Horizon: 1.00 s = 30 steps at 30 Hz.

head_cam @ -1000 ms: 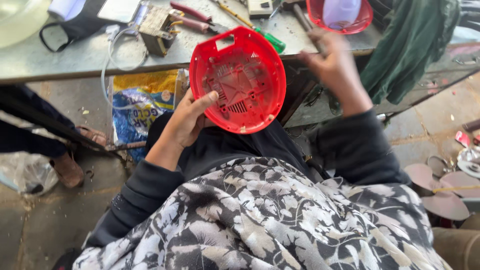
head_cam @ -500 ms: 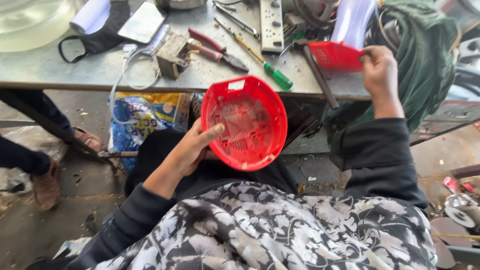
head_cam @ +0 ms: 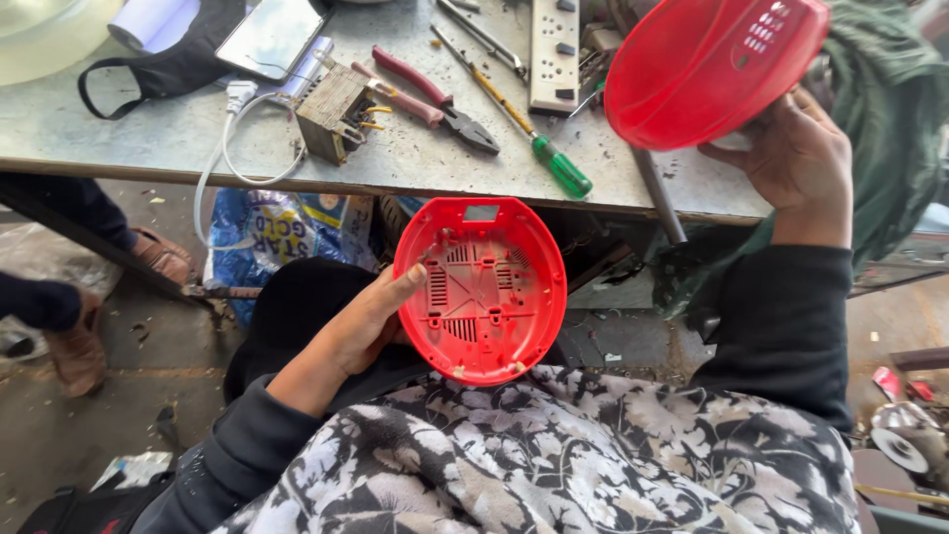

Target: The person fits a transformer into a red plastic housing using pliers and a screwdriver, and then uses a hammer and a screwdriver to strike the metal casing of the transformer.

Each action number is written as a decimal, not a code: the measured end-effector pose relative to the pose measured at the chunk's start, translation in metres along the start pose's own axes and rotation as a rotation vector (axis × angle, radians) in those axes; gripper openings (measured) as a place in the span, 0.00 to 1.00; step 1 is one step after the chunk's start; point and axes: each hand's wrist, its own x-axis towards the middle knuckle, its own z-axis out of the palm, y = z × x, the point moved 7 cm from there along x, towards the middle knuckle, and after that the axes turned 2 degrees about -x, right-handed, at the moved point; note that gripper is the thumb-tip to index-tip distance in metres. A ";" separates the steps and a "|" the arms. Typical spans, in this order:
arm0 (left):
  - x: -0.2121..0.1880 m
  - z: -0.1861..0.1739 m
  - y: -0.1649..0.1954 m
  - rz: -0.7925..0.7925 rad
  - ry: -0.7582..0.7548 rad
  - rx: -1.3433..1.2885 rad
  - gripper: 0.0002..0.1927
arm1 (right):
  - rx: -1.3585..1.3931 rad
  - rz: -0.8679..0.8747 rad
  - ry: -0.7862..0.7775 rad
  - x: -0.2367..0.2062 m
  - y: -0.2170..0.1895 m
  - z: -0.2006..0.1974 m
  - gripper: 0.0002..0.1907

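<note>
My left hand (head_cam: 364, 321) holds a round red plastic base shell (head_cam: 481, 290) by its left rim, its ribbed and vented inside facing me, above my lap. My right hand (head_cam: 799, 156) grips a second red plastic shell, a domed cover (head_cam: 707, 61) with a small vent grid, raised over the right end of the workbench (head_cam: 119, 129). Both shells are apart from each other. A black-and-white floral cloth (head_cam: 554, 455) lies over my lap.
On the bench lie red-handled pliers (head_cam: 427, 92), a green-handled screwdriver (head_cam: 539, 138), a small transformer (head_cam: 331, 107) with a white cable, a power strip (head_cam: 554, 54), a phone (head_cam: 269, 38) and a black face mask (head_cam: 158, 69). Another person's feet (head_cam: 158, 257) are at left. A blue bag (head_cam: 282, 232) sits under the bench.
My right hand picked up the red cover from the bench and lifted it toward me. My left hand lowered the red base shell slightly toward my lap.
</note>
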 end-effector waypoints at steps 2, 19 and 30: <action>0.003 0.001 -0.001 0.009 -0.017 -0.022 0.42 | -0.043 -0.107 -0.009 -0.010 -0.006 0.023 0.24; -0.009 -0.018 0.020 0.160 0.076 -0.082 0.35 | -0.232 -0.074 -0.268 -0.082 0.058 0.200 0.25; 0.003 -0.019 -0.074 -0.256 0.132 0.178 0.47 | 0.206 0.838 0.000 -0.155 0.269 0.126 0.31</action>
